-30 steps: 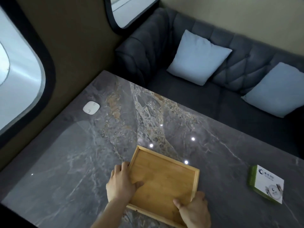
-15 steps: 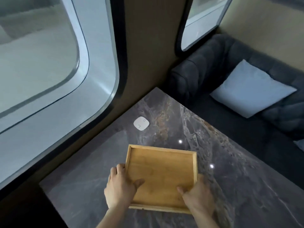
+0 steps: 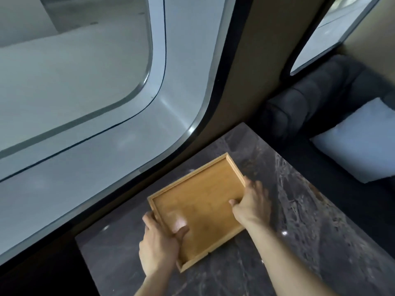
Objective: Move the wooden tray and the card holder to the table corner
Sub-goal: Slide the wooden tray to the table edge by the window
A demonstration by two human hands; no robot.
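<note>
The empty wooden tray [image 3: 201, 201] lies turned at an angle on the dark marble table [image 3: 299, 242], close to the wall under the big window. My left hand [image 3: 160, 246] grips its near-left rim, thumb inside the tray. My right hand [image 3: 252, 201] holds the right rim, thumb over the edge. The tray's far corner points toward the table's far corner [image 3: 243, 127]. The card holder is out of view.
A large rounded window [image 3: 85, 92] runs along the left, right beside the table edge. Beyond the table's far edge is a dark sofa [image 3: 316, 99] with a pale cushion [image 3: 361, 139]. A second window [image 3: 333, 28] is at the top right.
The tray has moved away from me toward the window-side corner and turned counterclockwise. The small white puck seen earlier is no longer visible. The view swung left, and the card holder left the frame.
</note>
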